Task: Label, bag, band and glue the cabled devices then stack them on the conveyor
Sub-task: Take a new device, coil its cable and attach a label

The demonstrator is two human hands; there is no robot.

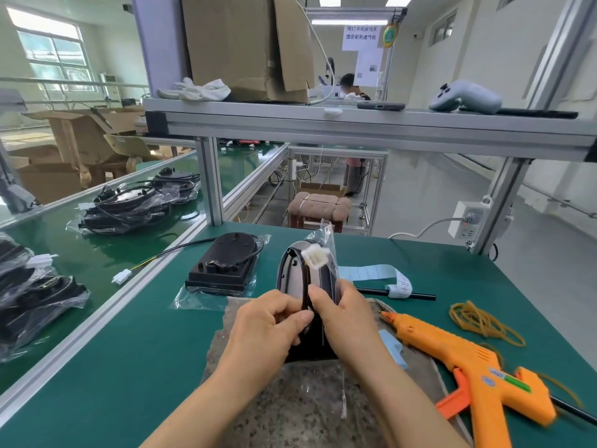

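Observation:
A black glossy cabled device (302,279) stands on edge over a stone slab (307,412), partly in a clear plastic bag, its white connector (315,255) at the top. My left hand (268,324) pinches its black cable at the near end. My right hand (345,318) grips the device's right side through the bag. A second black device (223,266) lies flat on a clear bag behind them, its cable trailing left to a white plug (121,276). An orange glue gun (468,360) lies to the right, beside rubber bands (481,321) and a blue label strip (371,273).
Bagged devices are stacked on the green conveyor at the left (129,205) and far left (32,292). An aluminium rail (106,302) separates conveyor and bench. A shelf overhead (355,124) carries a cardboard box, gloves and a grey controller. A power strip (468,221) hangs on the right post.

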